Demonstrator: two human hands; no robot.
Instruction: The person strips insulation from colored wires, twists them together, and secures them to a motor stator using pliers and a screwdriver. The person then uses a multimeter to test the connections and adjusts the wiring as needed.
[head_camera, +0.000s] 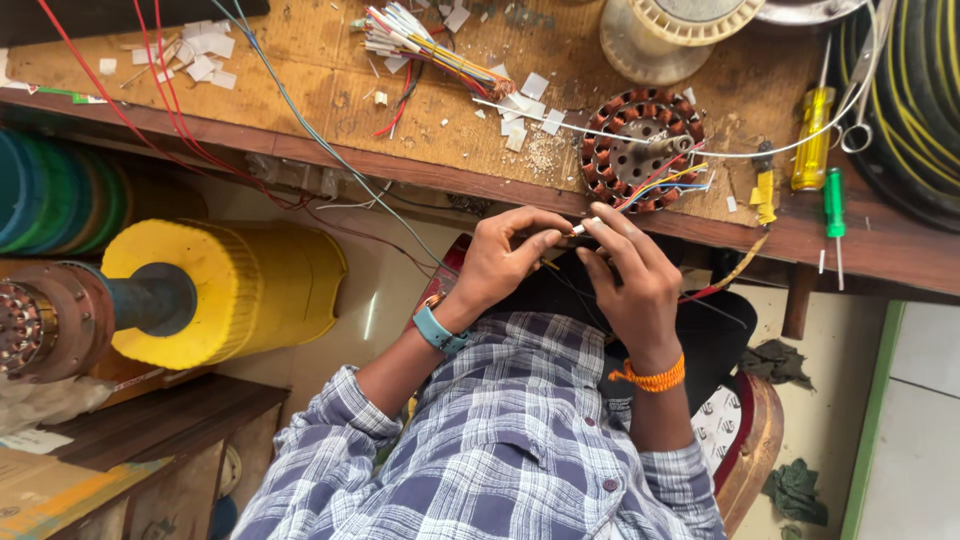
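Observation:
A round stator (640, 148) with copper windings lies near the front edge of the wooden bench (330, 100). Coloured wires (668, 182) run from it down to my hands. My left hand (505, 258), with a teal band on the wrist, and my right hand (630, 280), with an orange thread on the wrist, meet just below the bench edge. Both pinch a thin white sleeve (583, 228) on the wire ends between their fingertips.
A yellow screwdriver (812, 140), a green screwdriver (834, 205) and scissors (862, 110) lie at the right. A bundle of cut wires (430, 45), white paper scraps (520, 110) and a spool (655, 35) sit farther back. A yellow drum (225, 290) on a shaft stands left.

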